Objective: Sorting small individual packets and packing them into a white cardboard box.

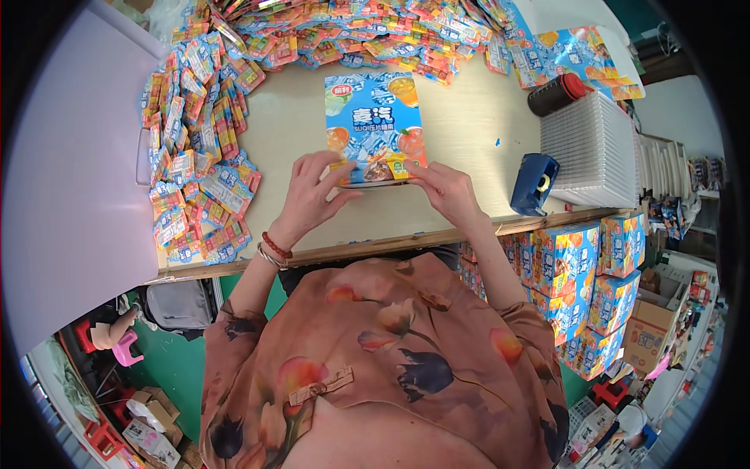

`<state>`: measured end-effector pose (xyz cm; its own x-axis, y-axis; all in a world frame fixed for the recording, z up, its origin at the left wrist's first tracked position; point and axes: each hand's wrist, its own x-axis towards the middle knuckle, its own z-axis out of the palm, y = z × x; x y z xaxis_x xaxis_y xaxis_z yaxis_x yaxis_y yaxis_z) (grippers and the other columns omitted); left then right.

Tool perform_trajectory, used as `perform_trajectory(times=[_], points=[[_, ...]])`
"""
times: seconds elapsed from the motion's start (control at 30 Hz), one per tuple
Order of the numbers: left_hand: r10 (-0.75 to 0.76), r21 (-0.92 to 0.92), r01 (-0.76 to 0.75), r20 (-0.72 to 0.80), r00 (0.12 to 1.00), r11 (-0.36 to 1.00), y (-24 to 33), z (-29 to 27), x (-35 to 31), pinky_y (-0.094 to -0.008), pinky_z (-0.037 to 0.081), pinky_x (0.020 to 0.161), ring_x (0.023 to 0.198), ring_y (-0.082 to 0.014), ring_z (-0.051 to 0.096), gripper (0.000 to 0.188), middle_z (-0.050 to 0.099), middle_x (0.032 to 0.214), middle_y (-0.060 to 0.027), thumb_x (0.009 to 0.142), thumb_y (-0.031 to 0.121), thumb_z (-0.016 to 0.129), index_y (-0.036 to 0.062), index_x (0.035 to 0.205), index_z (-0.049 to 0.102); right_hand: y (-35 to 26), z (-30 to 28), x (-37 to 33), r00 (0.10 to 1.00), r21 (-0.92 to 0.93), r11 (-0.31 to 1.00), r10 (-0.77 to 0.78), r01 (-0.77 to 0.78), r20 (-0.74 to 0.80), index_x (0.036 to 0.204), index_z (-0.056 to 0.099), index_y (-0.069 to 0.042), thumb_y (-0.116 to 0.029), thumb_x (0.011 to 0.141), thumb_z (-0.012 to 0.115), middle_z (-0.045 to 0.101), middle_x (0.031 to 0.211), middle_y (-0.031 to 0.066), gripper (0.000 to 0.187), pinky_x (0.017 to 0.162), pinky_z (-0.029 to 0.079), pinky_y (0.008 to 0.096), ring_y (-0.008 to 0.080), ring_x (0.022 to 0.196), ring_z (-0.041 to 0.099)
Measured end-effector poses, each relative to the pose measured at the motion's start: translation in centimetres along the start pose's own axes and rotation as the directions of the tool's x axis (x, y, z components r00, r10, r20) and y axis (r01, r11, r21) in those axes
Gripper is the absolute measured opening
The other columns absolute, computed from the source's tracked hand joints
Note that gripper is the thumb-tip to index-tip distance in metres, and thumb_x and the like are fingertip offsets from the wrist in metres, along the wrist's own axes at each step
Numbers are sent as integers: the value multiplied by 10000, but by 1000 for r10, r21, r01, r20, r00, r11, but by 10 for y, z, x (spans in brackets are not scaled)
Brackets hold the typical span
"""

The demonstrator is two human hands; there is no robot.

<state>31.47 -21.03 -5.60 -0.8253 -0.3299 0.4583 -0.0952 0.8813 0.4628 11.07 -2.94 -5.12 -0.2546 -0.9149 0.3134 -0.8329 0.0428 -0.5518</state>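
Note:
A blue printed candy box (375,117) with fruit pictures lies face up on the table in front of me. My left hand (315,191) pinches the left part of its near edge, thumb toward me and fingers on the printed face. At the right near corner, my right hand (449,194) grips the same edge between thumb and fingers. A thin dark gap shows along that near edge between my hands; I cannot see inside the box. A red bead bracelet (276,245) and a pale bangle circle my left wrist.
Colourful candy packets (203,141) are heaped along the table's left and far sides. To the right are a blue tape dispenser (534,184), a stack of white trays (586,148), a dark red-lidded bottle (558,94) and flat printed cartons (574,53). Filled-out boxes (564,262) stand stacked below.

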Motion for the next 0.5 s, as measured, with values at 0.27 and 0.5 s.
perform_trajectory(times=[0.27,0.5], points=[[373,38,-408,333,866,912,-22,29,18,-455,221,1138,1379,-221,306,696,364,1472,13,776,257,702,193,1404,411,0,11,-15,997,-171,984,-61,53,-41,1182,635,-199,-206,780,708,573,920,27,408,802,451,408,209,891,560],[411,5,-420,193,891,908,-24,37,18,-432,304,1099,1333,-220,390,566,476,1391,26,771,203,710,191,1307,528,21,63,-24,916,-218,971,-177,102,-359,1171,632,-164,-151,741,729,568,1248,18,442,984,385,414,254,1184,512]])
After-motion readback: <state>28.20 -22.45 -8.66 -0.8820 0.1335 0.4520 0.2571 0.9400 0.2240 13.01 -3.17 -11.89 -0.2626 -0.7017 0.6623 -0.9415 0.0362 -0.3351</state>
